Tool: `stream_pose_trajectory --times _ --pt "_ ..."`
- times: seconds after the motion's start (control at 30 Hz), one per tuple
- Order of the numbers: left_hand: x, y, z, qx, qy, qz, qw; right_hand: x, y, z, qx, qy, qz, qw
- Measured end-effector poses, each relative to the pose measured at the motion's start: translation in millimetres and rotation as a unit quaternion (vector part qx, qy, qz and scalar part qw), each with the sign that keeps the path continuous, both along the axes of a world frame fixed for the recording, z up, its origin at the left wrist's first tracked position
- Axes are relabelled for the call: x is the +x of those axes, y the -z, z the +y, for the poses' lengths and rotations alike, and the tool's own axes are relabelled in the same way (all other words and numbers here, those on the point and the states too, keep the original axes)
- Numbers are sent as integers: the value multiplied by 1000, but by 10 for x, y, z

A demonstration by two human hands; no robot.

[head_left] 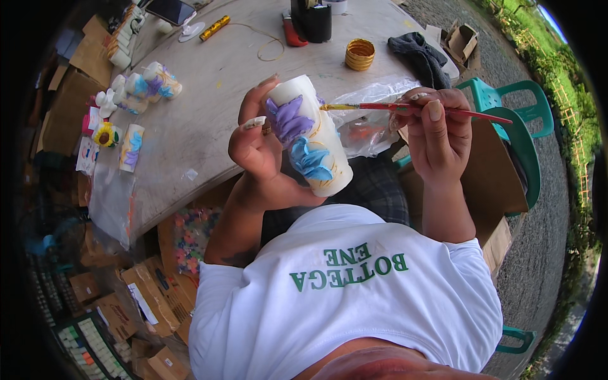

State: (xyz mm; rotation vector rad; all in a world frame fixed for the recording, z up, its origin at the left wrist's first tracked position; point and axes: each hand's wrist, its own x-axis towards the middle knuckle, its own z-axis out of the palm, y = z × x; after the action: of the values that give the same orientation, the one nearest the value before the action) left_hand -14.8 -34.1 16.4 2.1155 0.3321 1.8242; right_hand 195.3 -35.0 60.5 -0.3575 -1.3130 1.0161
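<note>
A white pillar candle (pixel 334 152) with raised purple and blue flowers and thin gold lines stands tilted in front of my chest. My left hand (pixel 256 149) grips it, with the thumb by its base and the fingers curled at its left side. In my right hand (pixel 440 130) a slim paintbrush (pixel 380 106) with a red handle is pinched between thumb and fingers. Its gold-coated tip meets the candle's right edge beside the purple flower. Behind the brush stands a small gold ribbed pot (pixel 360 55) on the table.
The pale table (pixel 253 69) carries several similar flowered candles (pixel 161 81), a sunflower ornament (pixel 106 134) and a gold tube (pixel 215 28). Farther back are a black container (pixel 311 24) and a dark cloth (pixel 419 58). Clear plastic (pixel 370 130) lies behind my hands; green chairs (pixel 532 152) stand right.
</note>
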Motion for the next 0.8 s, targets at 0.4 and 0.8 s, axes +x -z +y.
stream_pose_trajectory --times 0.4,0.8 --pt "-203 287 110 -424 222 -326 815 441 10 1087 -40 242 -331 911" --pt "-248 347 119 -472 289 -401 730 248 364 1710 38 252 -526 811"
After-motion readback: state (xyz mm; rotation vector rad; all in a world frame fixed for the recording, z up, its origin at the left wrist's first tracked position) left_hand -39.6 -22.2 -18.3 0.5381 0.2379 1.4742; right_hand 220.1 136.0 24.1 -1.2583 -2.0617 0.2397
